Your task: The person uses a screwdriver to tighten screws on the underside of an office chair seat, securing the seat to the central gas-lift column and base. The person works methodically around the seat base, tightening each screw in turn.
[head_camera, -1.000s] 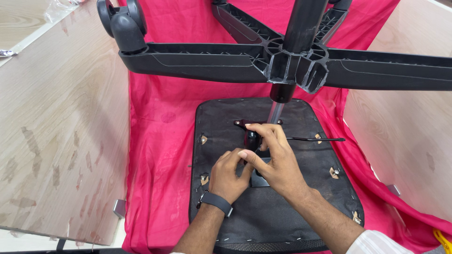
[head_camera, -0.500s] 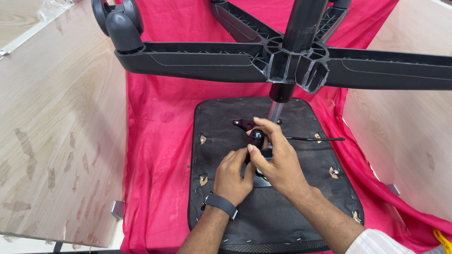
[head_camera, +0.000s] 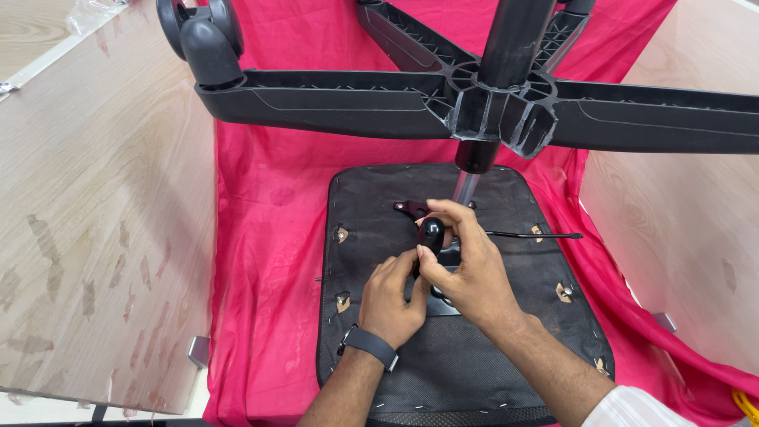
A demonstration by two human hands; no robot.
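Over the last second both hands have shifted only slightly and stayed on the same spot, so the work on the fitting at the middle of the upturned chair seat (head_camera: 466,372) reads as ongoing, not finished; the right hand (head_camera: 466,269) is curled, thumb and fingers pinching a small black knob (head_camera: 431,233) just below the metal post (head_camera: 465,188); the left hand (head_camera: 395,296) is closed loosely beneath it, fingertips touching the right thumb, what it grips hidden; a dark band (head_camera: 369,346) sits on that wrist; a thin black lever (head_camera: 534,235) runs toward the seat's right edge; the black star base (head_camera: 490,99) with a caster (head_camera: 202,43) spans the top; the seat lies on red cloth (head_camera: 265,237) between pale wooden panels (head_camera: 87,198); no packages, labels or signs are visible.
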